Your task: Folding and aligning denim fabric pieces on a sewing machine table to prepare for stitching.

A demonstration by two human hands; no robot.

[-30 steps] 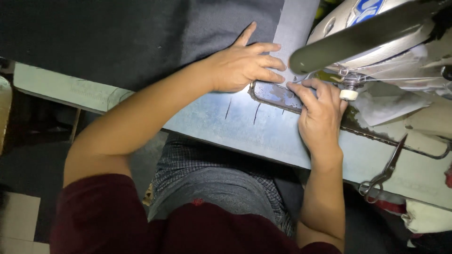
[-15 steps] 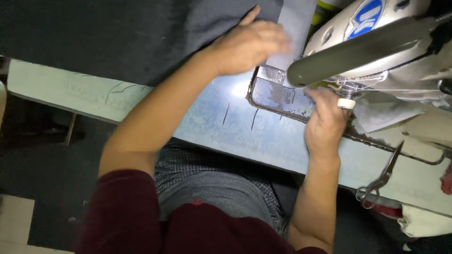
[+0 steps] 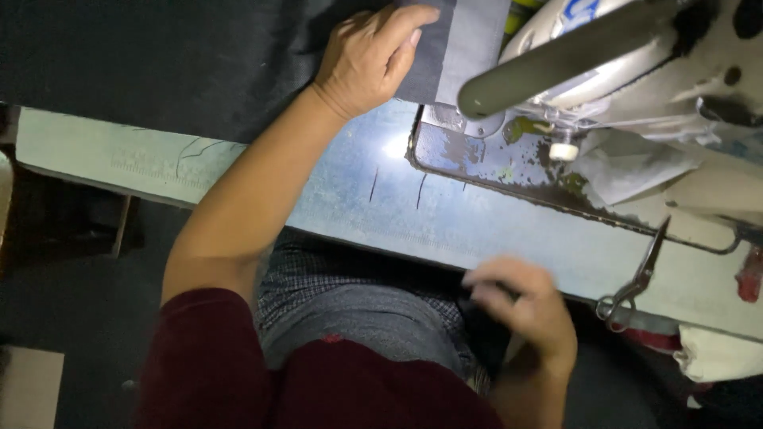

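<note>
Pinching the grey cloth (image 3: 445, 56) at the table's (image 3: 493, 230) far edge, left hand (image 3: 369, 59) could drag it crooked under the machine (image 3: 636, 56), since right hand (image 3: 528, 306), blurred, grip unclear, hangs below the table.

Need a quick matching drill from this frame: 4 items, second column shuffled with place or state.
Items:
1. left hand
2. right hand
3. scissors
4. sewing machine

Places or states:
A. lying at the table's near edge, right side
B. blurred, below the table edge over the lap
C. resting on the grey fabric
D. top right, standing over the worn metal plate

Pairs: 1-C, 2-B, 3-A, 4-D
</note>
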